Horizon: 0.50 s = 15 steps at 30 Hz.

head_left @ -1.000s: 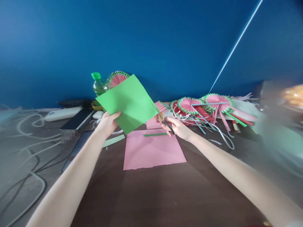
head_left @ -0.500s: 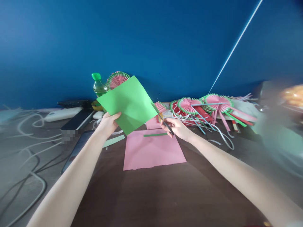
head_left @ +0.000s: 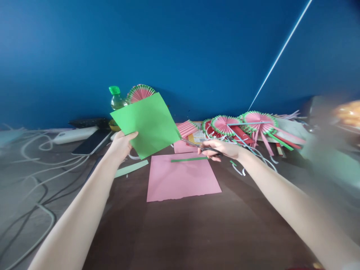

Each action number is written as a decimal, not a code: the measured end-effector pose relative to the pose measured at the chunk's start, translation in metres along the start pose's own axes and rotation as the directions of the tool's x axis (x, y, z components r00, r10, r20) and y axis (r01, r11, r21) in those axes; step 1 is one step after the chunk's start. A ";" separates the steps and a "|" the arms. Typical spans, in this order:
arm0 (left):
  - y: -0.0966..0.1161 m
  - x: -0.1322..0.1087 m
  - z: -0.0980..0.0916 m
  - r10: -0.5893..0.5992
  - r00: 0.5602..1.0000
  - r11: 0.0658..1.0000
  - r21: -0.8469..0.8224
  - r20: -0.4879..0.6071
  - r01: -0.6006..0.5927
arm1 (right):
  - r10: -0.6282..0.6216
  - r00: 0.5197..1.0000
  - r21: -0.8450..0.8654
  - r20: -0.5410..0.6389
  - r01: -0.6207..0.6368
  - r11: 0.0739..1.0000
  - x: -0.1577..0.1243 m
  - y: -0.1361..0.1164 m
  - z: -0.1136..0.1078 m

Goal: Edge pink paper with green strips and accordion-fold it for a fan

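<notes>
My left hand (head_left: 123, 146) pinches the lower left edge of a green sheet of paper (head_left: 150, 125), thumb on the near face, and holds it tilted in the air. Closed round the dark handles of a pair of scissors (head_left: 211, 150) is my right hand (head_left: 218, 148). The blades point left and their tips are at the sheet's right corner. Whether they touch it, I cannot tell. Below both hands a pink sheet (head_left: 182, 182) with a ragged near edge lies on the table. A narrow green strip (head_left: 188, 159) rests across its far part.
Pink and green pleated paper fans (head_left: 257, 122) and paper strips lie at the back right. Another fan (head_left: 140, 93) leans behind the green sheet, beside a green-capped bottle (head_left: 116, 98). White cables (head_left: 42, 204), a power bank-like white block (head_left: 75, 135) and a dark phone-like slab (head_left: 91, 141) lie left.
The green sheet and my left hand have shifted slightly left. My right hand has drawn to the right with the scissors, which now lie flatter and show more of their blades.
</notes>
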<state>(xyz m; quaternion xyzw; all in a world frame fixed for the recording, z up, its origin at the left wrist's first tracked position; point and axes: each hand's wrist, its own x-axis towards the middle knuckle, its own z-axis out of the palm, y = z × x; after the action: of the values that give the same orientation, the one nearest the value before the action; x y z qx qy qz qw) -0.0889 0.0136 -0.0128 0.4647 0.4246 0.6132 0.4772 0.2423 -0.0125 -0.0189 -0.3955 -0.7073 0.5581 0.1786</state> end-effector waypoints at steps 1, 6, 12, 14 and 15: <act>0.001 0.000 -0.001 0.003 1.000 0.999 0.037 0.007 -0.003 | 0.010 1.000 -0.014 -0.001 -0.010 1.000 -0.002 0.000 -0.004; 0.004 -0.002 -0.001 -0.059 0.997 0.992 0.111 0.058 0.052 | 0.037 0.999 -0.046 0.020 -0.036 0.998 -0.006 0.000 -0.015; 0.004 -0.005 0.002 -0.145 0.983 0.980 0.155 0.111 0.127 | 0.058 0.996 -0.051 0.072 -0.054 0.997 -0.006 -0.002 -0.013; 0.004 -0.007 0.003 -0.173 0.975 0.974 0.174 0.139 0.148 | 0.058 0.995 -0.058 0.083 -0.054 0.997 -0.007 -0.003 -0.012; 0.003 -0.008 0.004 -0.191 0.971 0.970 0.182 0.146 0.164 | 0.060 0.994 -0.064 0.089 -0.055 0.996 -0.007 -0.004 -0.012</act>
<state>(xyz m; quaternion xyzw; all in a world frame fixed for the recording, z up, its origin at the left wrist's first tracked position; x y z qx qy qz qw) -0.0850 0.0059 -0.0099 0.5119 0.4745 0.4898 0.5223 0.2537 -0.0105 -0.0103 -0.3954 -0.7199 0.5582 0.1179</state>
